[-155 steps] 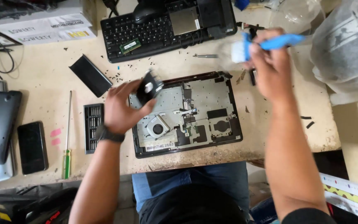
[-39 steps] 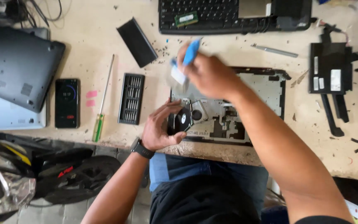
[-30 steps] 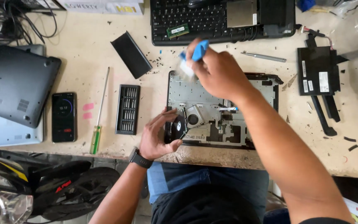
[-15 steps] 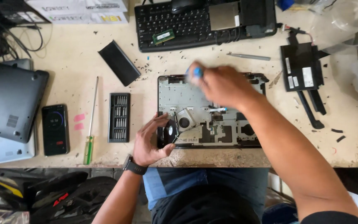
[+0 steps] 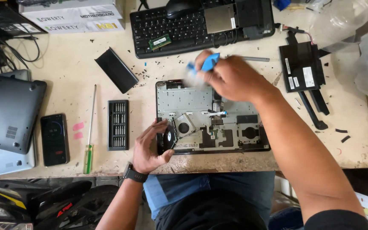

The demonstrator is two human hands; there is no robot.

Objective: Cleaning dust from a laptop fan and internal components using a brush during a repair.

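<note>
An opened laptop base (image 5: 192, 100) lies in front of me with its grey inner frame and fan exposed. My left hand (image 5: 150, 147) grips its front left corner, fingers around a round black part (image 5: 169, 138). My right hand (image 5: 231, 76) hovers over the far edge of the base, closed on a blue-handled brush (image 5: 207, 63) whose pale bristles are blurred over the upper left of the frame.
A black keyboard part (image 5: 179, 25) lies at the far side. A black battery pack (image 5: 301, 66) is to the right. Left of the base are a screwdriver bit case (image 5: 118, 125), a green-handled screwdriver (image 5: 90, 132), a phone (image 5: 54, 139) and closed laptops (image 5: 7, 113).
The right hand keeps sweeping the brush back and forth over the far part of the base. The left hand has stayed on the front left corner. The view has shifted.
</note>
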